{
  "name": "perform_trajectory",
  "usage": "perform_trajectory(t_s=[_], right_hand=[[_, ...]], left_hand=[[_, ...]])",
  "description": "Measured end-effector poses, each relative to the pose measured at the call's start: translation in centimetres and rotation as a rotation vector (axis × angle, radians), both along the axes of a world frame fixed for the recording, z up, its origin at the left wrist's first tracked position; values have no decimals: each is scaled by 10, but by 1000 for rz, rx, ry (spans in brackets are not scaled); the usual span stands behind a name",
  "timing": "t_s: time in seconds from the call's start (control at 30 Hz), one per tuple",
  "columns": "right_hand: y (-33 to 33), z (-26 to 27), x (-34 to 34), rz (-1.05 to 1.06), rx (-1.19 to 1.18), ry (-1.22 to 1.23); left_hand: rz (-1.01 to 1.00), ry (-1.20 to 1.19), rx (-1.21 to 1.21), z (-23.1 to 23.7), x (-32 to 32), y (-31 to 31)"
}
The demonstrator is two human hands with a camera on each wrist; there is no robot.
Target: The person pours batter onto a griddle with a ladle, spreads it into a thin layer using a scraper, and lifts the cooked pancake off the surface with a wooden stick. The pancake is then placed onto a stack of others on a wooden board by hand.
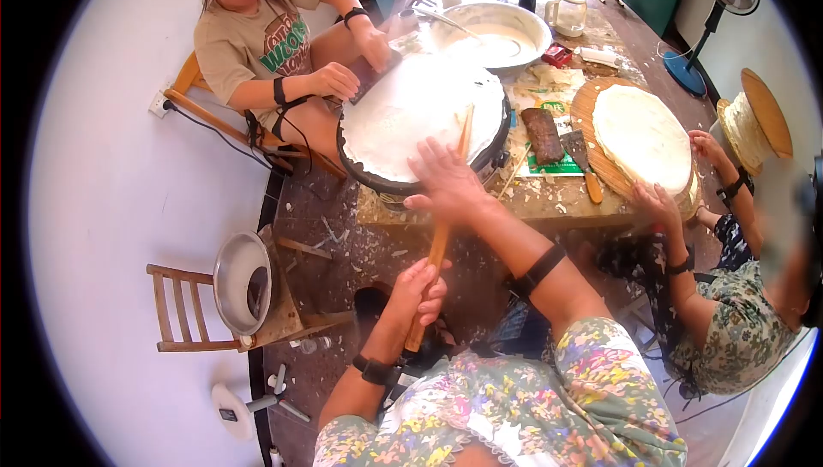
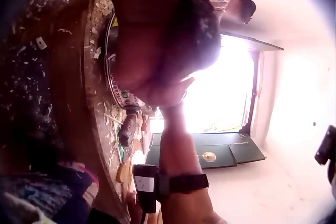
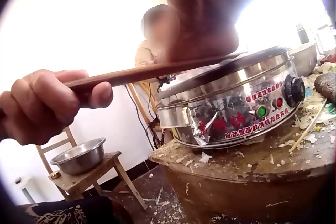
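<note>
In the head view my left hand grips the lower end of a long flat wooden stick. The stick slants up to the round electric griddle, its far end over a thin white flatbread that covers the plate. Fingers spread and straight, my right hand lies across the stick at the griddle's near rim, hiding part of it. From the right wrist, the left hand shows curled round the stick, and the griddle's side bears a lit green light. The left wrist view is mostly dark hand.
Opposite, a person holds a flat scraper at the griddle's far edge. Another person at right touches flatbread on a round board. A batter basin, a dark brown block and a scraper are on the table.
</note>
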State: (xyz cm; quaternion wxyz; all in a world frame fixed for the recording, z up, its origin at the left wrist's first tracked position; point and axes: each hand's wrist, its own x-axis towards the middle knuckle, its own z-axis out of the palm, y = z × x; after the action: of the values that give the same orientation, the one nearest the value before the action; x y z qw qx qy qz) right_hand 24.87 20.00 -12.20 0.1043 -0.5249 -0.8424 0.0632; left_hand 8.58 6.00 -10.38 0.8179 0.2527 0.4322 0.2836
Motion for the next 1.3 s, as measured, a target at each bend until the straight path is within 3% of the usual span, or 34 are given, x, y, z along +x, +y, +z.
perform_trajectory(t_s=[0.17, 0.3, 0.43, 0.57, 0.67, 0.77, 0.8, 0.93, 1.1, 1.3], right_hand=[[-12, 2, 10, -3, -12, 36], [-25, 6, 9, 25, 59, 27], [-49, 7, 12, 265, 280, 355], [-21, 15, 14, 149, 407, 551], [9, 15, 18, 75, 519, 635], [27, 3, 20, -34, 447, 703], [35, 0, 26, -22, 488, 562], [43, -1, 37, -201, 132, 937], [68, -11, 39, -304, -145, 1185], [68, -11, 14, -236, -86, 1122]], left_hand=[[15, -276, -85, -22, 0, -7], [8, -351, -137, -26, -5, -21], [-76, -83, 28, 4, -9, -38], [-88, 169, 376, 13, 10, -32], [-88, 145, 305, 9, 26, -18], [-74, 234, 304, 15, 43, -5], [-78, 282, 380, 7, 46, -2], [-93, 359, 553, -17, 58, 11], [-46, 385, 493, -17, 66, 21], [41, 366, 293, -12, 64, 18]])
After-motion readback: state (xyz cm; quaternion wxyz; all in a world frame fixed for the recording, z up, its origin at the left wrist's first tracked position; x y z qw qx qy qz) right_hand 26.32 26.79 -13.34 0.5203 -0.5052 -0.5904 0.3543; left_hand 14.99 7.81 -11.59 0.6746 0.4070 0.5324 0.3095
